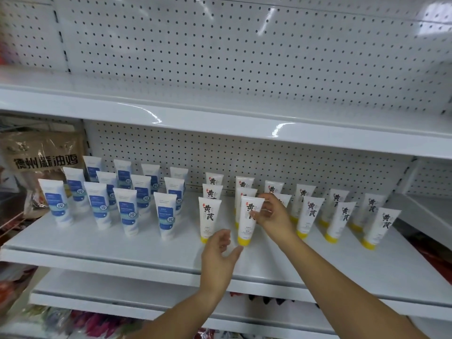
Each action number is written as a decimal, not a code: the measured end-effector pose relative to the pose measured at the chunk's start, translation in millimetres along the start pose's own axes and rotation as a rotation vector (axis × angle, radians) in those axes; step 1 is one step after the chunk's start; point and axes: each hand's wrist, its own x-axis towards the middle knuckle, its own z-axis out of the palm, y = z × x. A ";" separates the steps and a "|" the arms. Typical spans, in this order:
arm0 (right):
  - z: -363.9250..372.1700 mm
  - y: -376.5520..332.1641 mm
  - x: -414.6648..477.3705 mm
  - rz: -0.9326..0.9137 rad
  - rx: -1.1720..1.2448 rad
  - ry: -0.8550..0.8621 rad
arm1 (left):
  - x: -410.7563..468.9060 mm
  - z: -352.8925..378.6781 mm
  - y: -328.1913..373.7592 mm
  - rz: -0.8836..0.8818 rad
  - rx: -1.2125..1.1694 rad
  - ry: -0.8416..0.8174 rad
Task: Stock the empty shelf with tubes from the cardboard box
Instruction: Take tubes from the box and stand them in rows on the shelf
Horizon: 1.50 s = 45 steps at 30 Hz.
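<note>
White pegboard-backed shelf [122,243]; brown bag [44,165] far left, blue-label tubes [127,211] left of grip. Left hand [220,258] open, holds nothing, thumb beside yellow cap. Right hand [271,216] pinches yellow-cap tube [248,221] near top: upright, long axis vertical, cap down. More yellow-cap tubes right.

White shelf [102,250] — upright tubes [168,216]
</note>
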 end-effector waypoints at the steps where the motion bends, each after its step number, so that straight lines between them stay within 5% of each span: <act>1: 0.1 0.7 0.0 -0.003 0.005 -0.003 | 1.4 8.6 0.1 -0.010 0.003 -0.007; 45: 0.8 27.8 6.3 0.002 -0.144 -0.034 | 60.2 38.9 -19.2 0.006 0.051 -0.144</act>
